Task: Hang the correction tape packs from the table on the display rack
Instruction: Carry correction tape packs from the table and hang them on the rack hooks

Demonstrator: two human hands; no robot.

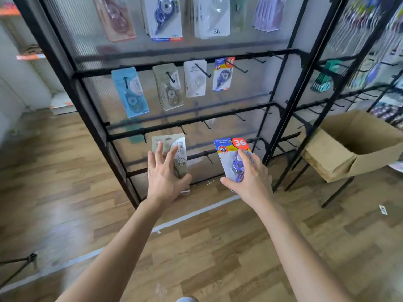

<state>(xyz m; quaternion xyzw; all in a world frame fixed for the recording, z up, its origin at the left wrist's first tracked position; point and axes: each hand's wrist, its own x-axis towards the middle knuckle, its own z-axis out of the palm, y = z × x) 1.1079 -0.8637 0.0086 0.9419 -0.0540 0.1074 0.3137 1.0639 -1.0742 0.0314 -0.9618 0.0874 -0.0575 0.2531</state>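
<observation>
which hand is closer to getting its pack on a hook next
Probably the left hand: its beige pack has its top edge just under a bare hook on the lower rail. The right hand holds the blue pack between hooks, farther from any.

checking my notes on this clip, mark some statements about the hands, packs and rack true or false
1. The left hand holds an olive pack. True.
2. The right hand holds a plain white pack. False: it holds a blue pack with a red 36.
3. Four hooks on the middle row of the rack carry packs. True.
4. The row just above the hands is full of packs. False: its hooks are bare.
5. A cardboard box stands right of the rack. True.
</observation>
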